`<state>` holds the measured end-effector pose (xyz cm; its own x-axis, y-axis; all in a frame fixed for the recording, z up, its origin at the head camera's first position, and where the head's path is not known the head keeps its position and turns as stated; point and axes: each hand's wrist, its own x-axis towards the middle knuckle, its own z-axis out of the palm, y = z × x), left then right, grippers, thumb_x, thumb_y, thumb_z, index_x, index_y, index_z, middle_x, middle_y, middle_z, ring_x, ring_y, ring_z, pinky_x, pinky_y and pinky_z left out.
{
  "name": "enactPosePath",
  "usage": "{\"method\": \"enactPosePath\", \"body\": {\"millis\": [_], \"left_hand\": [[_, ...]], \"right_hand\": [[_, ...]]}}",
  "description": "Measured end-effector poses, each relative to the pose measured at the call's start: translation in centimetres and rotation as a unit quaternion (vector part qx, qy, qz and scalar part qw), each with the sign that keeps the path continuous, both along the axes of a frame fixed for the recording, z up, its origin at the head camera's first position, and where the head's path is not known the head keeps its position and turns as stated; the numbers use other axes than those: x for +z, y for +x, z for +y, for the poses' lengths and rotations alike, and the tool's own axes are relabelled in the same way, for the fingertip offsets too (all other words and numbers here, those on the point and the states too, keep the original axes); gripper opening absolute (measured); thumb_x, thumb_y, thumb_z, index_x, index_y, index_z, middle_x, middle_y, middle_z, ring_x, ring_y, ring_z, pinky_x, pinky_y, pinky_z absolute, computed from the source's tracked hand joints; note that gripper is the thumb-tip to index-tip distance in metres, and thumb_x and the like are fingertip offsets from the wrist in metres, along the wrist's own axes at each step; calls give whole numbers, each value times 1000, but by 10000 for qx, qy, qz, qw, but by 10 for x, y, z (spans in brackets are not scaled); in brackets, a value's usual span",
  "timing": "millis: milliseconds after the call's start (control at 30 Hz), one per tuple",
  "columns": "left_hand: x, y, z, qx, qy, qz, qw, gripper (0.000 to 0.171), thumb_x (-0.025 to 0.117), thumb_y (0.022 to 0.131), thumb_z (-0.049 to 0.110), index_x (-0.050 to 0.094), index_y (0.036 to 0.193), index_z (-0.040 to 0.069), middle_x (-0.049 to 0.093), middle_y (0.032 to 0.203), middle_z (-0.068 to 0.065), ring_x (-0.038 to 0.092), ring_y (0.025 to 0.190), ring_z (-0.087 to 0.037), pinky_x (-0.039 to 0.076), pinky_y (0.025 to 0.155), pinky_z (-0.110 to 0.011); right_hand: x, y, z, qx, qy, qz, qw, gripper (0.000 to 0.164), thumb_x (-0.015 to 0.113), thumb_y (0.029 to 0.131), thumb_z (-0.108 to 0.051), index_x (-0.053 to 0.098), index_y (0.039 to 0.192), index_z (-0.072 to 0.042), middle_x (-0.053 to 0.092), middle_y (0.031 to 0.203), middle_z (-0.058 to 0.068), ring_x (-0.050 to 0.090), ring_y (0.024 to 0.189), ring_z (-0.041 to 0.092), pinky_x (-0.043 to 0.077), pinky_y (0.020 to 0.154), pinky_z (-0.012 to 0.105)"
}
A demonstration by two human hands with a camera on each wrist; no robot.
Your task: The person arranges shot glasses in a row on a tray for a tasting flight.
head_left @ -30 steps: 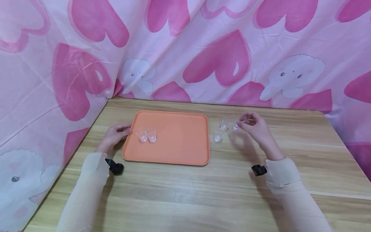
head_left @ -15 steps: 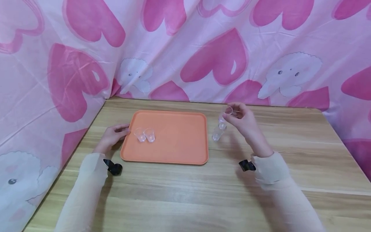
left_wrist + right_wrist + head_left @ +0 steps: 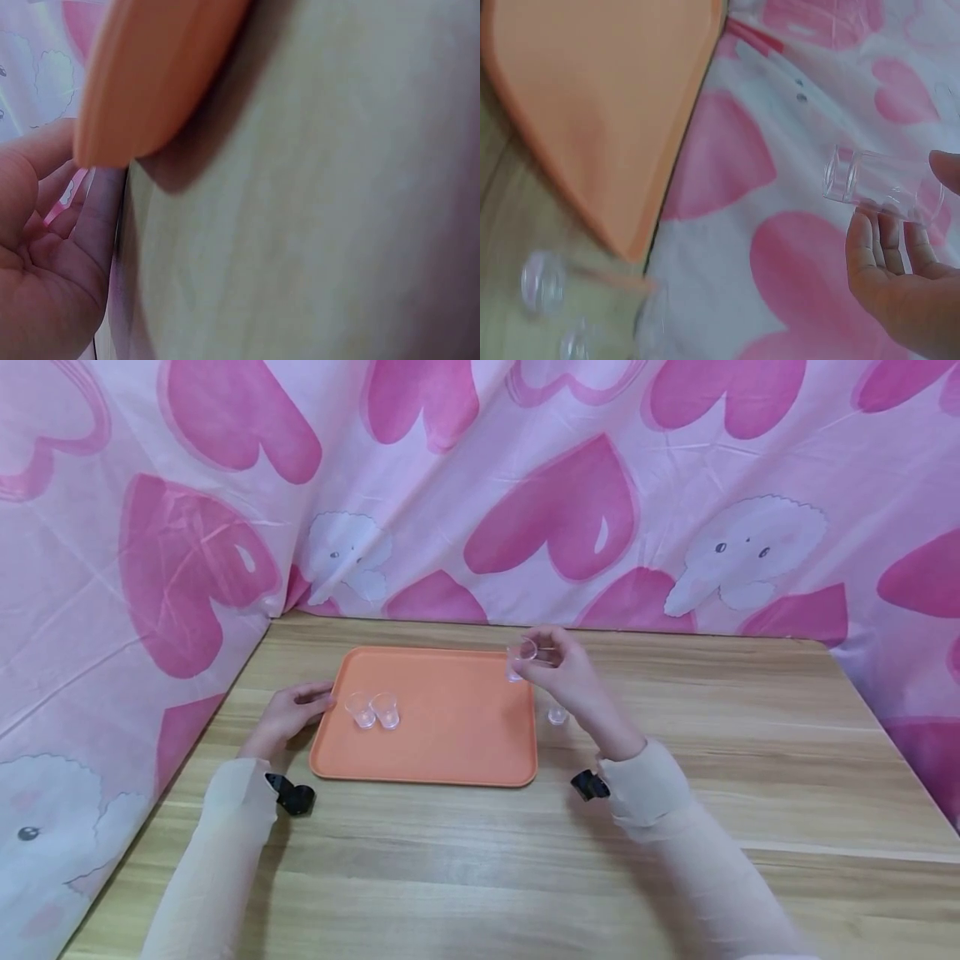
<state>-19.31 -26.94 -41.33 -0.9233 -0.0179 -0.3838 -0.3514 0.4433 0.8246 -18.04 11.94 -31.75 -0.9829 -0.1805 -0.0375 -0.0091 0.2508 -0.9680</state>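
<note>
My right hand [image 3: 558,668] pinches a small clear shot glass [image 3: 517,662] between thumb and fingers, over the back right corner of the orange tray [image 3: 450,752]. In the right wrist view, this shot glass [image 3: 889,180] lies sideways across the picture, thumb at its rim end. At the tray's left edge my left hand [image 3: 288,714] grips the rim, thumb at the edge and fingers beside it, as the left wrist view shows the tray corner [image 3: 150,82] up close. Two clear shot glasses [image 3: 386,712] stand side by side on the tray's left part.
Right of the tray stands another shot glass [image 3: 557,715], partly behind my right wrist. The right wrist view has two glasses, one of them [image 3: 544,281] near the tray corner. A pink heart-patterned cloth [image 3: 555,510] hangs behind the wooden table [image 3: 450,877].
My right hand has lifted a shot glass from the group on the right and carried it left, over the tray's corner. My left hand has stayed at the tray edge.
</note>
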Motion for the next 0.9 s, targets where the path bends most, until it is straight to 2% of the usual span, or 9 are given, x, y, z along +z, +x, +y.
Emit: {"method": "enactPosePath", "body": {"millis": [200, 433, 600, 900], "left_hand": [[2, -2, 0, -42, -45, 53, 10000, 58, 52, 98, 33, 37, 146, 5, 43, 145, -21, 51, 84, 15, 49, 79, -5], [3, -1, 0, -66, -108, 108, 9999, 57, 52, 98, 32, 38, 146, 4, 45, 143, -22, 51, 83, 16, 50, 80, -6], [2, -2, -1, -104, -78, 140, 9998, 57, 52, 98, 32, 38, 146, 3, 45, 143, -22, 51, 83, 17, 50, 80, -5], [-2, 0, -3, -133, -152, 77, 9998, 57, 52, 98, 31, 37, 146, 4, 45, 143, -22, 51, 86, 16, 50, 82, -7]], "right_hand": [[-6, -1, -30, 119, -54, -43, 9999, 42, 66, 85, -5, 51, 124, 1, 56, 108, 8, 58, 108, 24, 53, 86, 24], [-18, -3, -61, 357, -58, -297, 9989, 43, 68, 82, -7, 53, 122, -3, 55, 106, 5, 58, 108, 22, 53, 86, 26], [-26, -4, -78, 519, 20, -423, 9978, 43, 69, 82, -7, 54, 122, -4, 56, 109, 8, 56, 111, 25, 53, 86, 27], [-45, -5, -103, 689, 83, -501, 9963, 42, 68, 82, -2, 55, 121, -1, 58, 112, 13, 57, 107, 25, 51, 81, 22]]}}
